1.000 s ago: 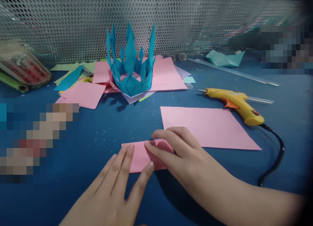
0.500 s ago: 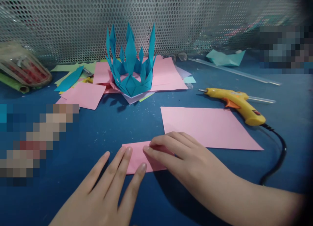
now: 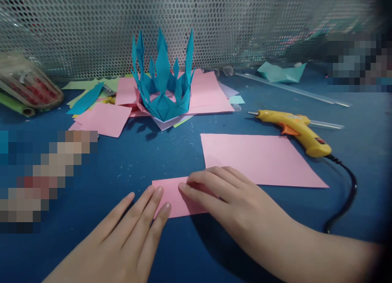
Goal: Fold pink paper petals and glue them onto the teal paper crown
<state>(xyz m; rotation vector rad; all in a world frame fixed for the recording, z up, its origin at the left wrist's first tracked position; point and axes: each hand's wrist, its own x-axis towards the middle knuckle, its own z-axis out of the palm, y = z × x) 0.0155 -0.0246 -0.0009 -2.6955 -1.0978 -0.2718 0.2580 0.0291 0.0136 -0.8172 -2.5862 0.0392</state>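
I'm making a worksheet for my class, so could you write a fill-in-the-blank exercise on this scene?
The left hand and right hand touch a small paper coloured ____.
The crown is coloured ____.
The trigger of the glue gun is coloured ____.
The glue gun lies to the ____ of the crown.

Missing words: pink; blue; orange; right.

Your bare left hand [image 3: 119, 240] has slid leftward on the small pink folded-paper rectangle [image 3: 172, 198], its thumb now near the left end; your bare right hand's [image 3: 235, 195] fingertips have drawn slightly nearer you.
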